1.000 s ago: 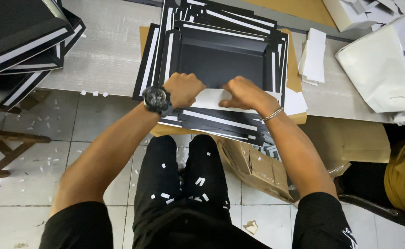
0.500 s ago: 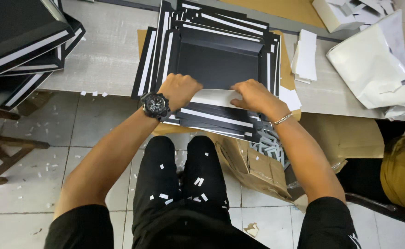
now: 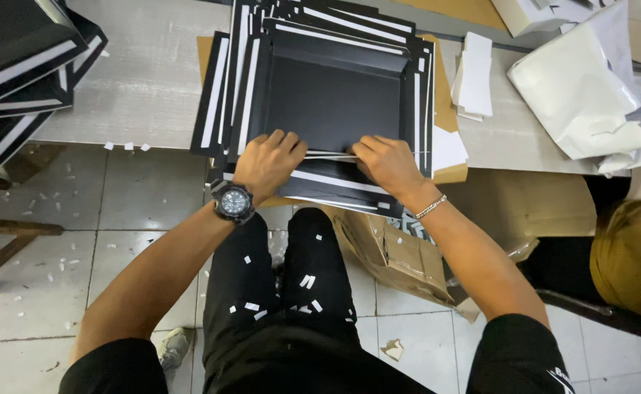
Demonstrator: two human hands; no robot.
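A flat black cardboard box blank (image 3: pixel 335 98) with white strips lies on top of a stack of like blanks at the table's near edge. My left hand (image 3: pixel 268 162), with a black watch on its wrist, grips the near flap (image 3: pixel 329 155) of the top blank at its left end. My right hand (image 3: pixel 386 162), with a thin bracelet on its wrist, grips the same flap at its right end. The flap stands folded up on edge between the two hands.
More black blanks (image 3: pixel 21 66) are piled at the far left on the grey table (image 3: pixel 145 87). White paper pieces (image 3: pixel 474 73) and a crumpled white bag (image 3: pixel 583 87) lie to the right. A torn cardboard box (image 3: pixel 393 252) sits under the table. Another person in yellow (image 3: pixel 634 255) is at the right.
The near white flap lay flat under both hands; now it is folded up on edge, and both hands have moved slightly forward over it.
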